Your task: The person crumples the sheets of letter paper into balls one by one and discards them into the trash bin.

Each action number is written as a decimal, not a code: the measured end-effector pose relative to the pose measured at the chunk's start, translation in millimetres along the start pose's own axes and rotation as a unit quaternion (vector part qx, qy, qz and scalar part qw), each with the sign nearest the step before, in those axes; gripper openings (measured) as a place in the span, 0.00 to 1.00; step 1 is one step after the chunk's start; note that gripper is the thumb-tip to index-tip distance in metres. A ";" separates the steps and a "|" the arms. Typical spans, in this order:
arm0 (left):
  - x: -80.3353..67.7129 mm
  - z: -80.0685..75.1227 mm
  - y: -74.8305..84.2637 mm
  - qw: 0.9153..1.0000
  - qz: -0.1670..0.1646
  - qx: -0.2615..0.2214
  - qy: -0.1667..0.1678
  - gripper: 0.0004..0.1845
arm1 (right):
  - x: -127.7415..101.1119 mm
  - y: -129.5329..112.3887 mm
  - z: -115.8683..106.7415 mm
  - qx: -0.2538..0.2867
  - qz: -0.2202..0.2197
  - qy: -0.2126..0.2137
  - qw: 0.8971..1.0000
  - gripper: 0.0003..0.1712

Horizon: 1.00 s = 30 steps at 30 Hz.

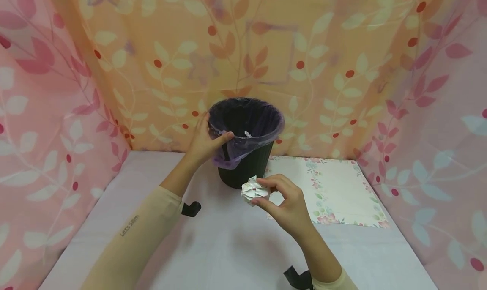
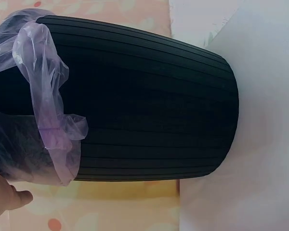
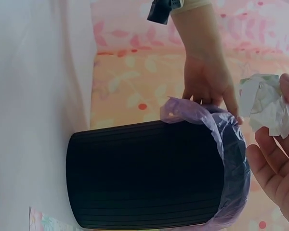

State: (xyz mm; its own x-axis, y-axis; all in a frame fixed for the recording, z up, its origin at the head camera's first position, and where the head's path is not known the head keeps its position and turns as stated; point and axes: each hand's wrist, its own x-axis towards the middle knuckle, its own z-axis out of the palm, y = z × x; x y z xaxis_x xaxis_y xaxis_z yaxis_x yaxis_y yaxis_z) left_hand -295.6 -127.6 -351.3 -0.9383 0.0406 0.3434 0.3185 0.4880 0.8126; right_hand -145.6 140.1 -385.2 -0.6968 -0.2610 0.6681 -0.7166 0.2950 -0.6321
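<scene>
A black ribbed trash can [image 1: 247, 169] stands on the table, with a translucent purple bag [image 1: 247, 146] lining it and folded over its rim. My left hand [image 1: 203, 144] grips the can's left rim, thumb over the bag's edge. Between the thumb and fingers of my right hand [image 1: 289, 203] is a crumpled paper ball [image 1: 254, 190], held in front of the can and lower than its rim in the head view. In the right wrist view the paper ball [image 3: 267, 103] appears beside the can's opening. A small white scrap [image 1: 247, 134] shows inside the can.
A white sheet with a floral border [image 1: 342, 192] lies flat on the table, right of the can and partly behind it. Patterned cloth [image 1: 243, 40] hangs behind the table and along both sides. Black wrist mounts [image 1: 191, 209] sit on both forearms.
</scene>
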 end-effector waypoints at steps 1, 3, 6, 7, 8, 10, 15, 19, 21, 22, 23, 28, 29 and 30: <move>-0.6 0.2 -0.7 1.000 -0.002 -0.001 0.001 0.65 | 0.0 -0.1 -0.2 0.002 0.000 0.000 1.000 0.27; -2.0 0.7 -1.8 1.000 -0.005 0.000 0.001 0.65 | -0.3 0.2 -0.4 0.001 0.000 0.000 1.000 0.27; -4.7 1.9 -2.9 1.000 -0.012 0.007 0.001 0.65 | -1.8 0.7 -1.3 -0.002 0.003 0.000 1.000 0.27; -5.6 2.3 -2.9 1.000 -0.014 0.009 0.001 0.65 | -2.1 0.8 -1.9 -0.004 0.004 0.001 1.000 0.27; -6.3 2.6 -2.8 1.000 -0.017 0.011 0.000 0.66 | -2.1 1.0 -2.7 -0.005 0.003 0.003 1.000 0.27; -7.6 2.8 -1.6 1.000 -0.022 0.013 -0.003 0.66 | -1.1 0.8 -5.2 -0.006 0.002 0.008 1.000 0.28; -6.2 2.0 3.6 1.000 -0.021 0.005 -0.003 0.65 | 10.1 -2.5 -15.2 -0.011 -0.005 0.023 1.000 0.29; -4.0 0.8 6.1 1.000 -0.018 0.002 -0.001 0.64 | 22.2 -7.7 -25.4 -0.006 -0.006 0.028 1.000 0.31; -3.9 0.2 6.7 1.000 -0.022 0.000 -0.004 0.65 | 28.3 -9.7 -30.7 0.003 -0.005 0.028 1.000 0.31; -4.1 -0.2 6.8 1.000 -0.024 0.000 -0.005 0.65 | 31.3 -10.2 -33.3 0.007 -0.004 0.029 1.000 0.31; -4.1 -0.5 6.8 1.000 -0.026 -0.001 -0.007 0.65 | 34.4 -10.7 -35.7 0.010 -0.003 0.028 1.000 0.31; -4.1 -1.5 6.7 1.000 -0.028 -0.006 -0.009 0.65 | 49.6 -10.7 -46.9 0.014 0.010 0.019 1.000 0.30; -3.8 -1.4 6.7 1.000 -0.027 -0.009 -0.009 0.65 | 52.4 -10.6 -49.0 0.013 0.012 0.016 1.000 0.30; -3.3 -1.3 6.6 1.000 -0.026 -0.012 -0.008 0.65 | 55.0 -10.8 -51.0 0.013 0.014 0.015 1.000 0.30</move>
State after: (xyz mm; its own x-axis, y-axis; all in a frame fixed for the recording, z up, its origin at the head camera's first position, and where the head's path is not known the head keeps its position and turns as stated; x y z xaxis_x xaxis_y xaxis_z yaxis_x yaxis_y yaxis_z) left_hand -290.2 -125.6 -346.6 -0.9555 0.0290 0.2935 0.2723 0.4688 0.8403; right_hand -174.5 169.4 -321.6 -0.7156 -0.2260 0.6609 -0.6976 0.2786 -0.6601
